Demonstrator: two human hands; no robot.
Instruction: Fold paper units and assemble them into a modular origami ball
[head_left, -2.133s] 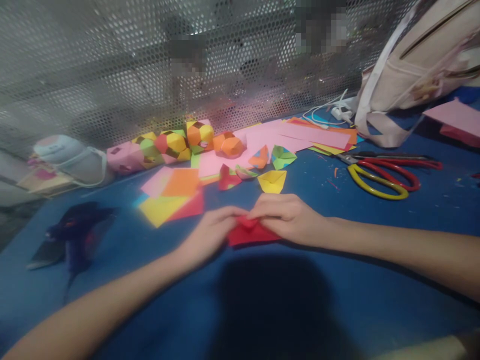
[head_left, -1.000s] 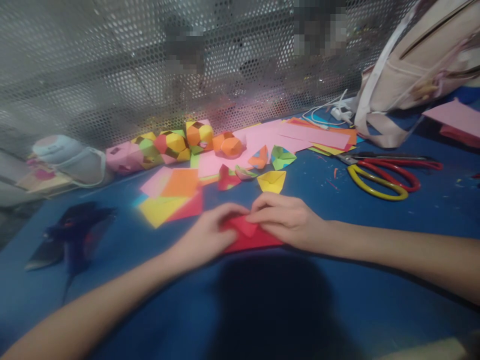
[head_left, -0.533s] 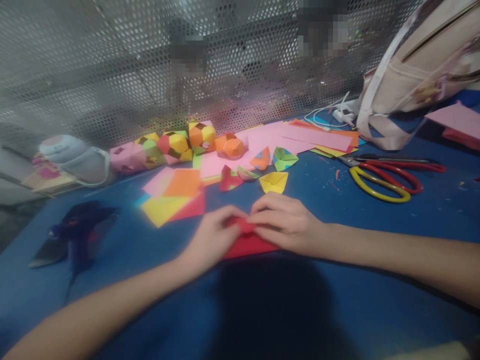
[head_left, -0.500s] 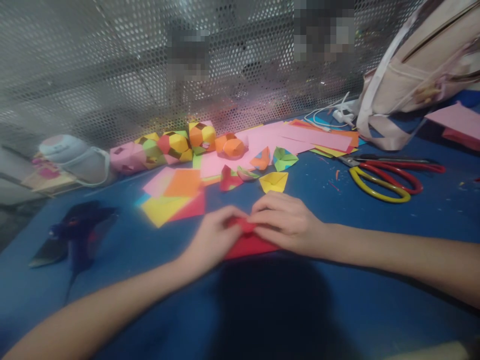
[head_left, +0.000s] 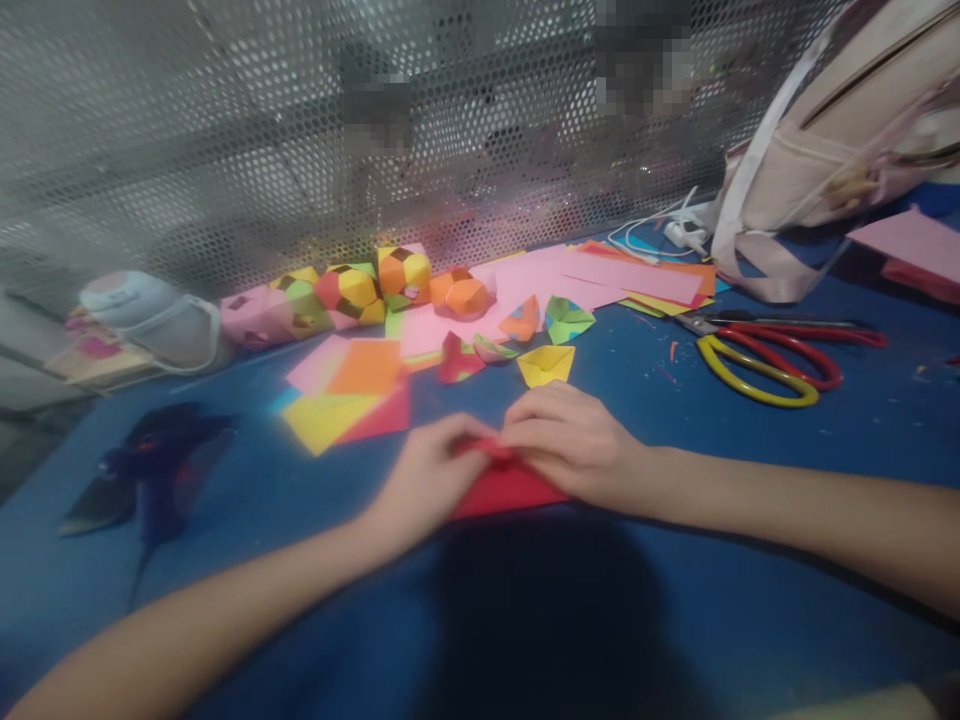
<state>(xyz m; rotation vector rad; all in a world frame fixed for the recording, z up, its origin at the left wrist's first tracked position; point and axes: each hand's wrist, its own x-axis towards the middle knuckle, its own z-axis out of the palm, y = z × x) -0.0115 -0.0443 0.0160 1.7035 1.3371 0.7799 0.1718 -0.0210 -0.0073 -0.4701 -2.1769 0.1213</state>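
Note:
Low on the blue table [head_left: 315, 620], a red sheet of paper [head_left: 506, 492] lies between my two hands, with a raised fold along its far part. My left hand [head_left: 435, 470] is closed on the paper's left side, thumb pressing near the fold. From the right, my right hand [head_left: 566, 435] pinches the same fold, its fingers curled over the paper and hiding that corner. Just beyond my right hand sits a yellow folded paper piece [head_left: 547, 365]. A red folded piece [head_left: 459, 360], an orange one [head_left: 521, 318] and a green one [head_left: 568, 318] lie close behind.
Colored paper squares [head_left: 352, 385] lie left of my hands, near a dark glue gun [head_left: 154, 465]. Scissors [head_left: 757, 370] with red and yellow handles rest at right. Folded paper balls [head_left: 352, 295], pink sheets [head_left: 637, 275] and a pale bag [head_left: 810, 170] line the metal mesh [head_left: 262, 200].
My right hand's fingers have shifted slightly over the fold, and a bit more of the red paper shows below them. My left hand stays nearly still.

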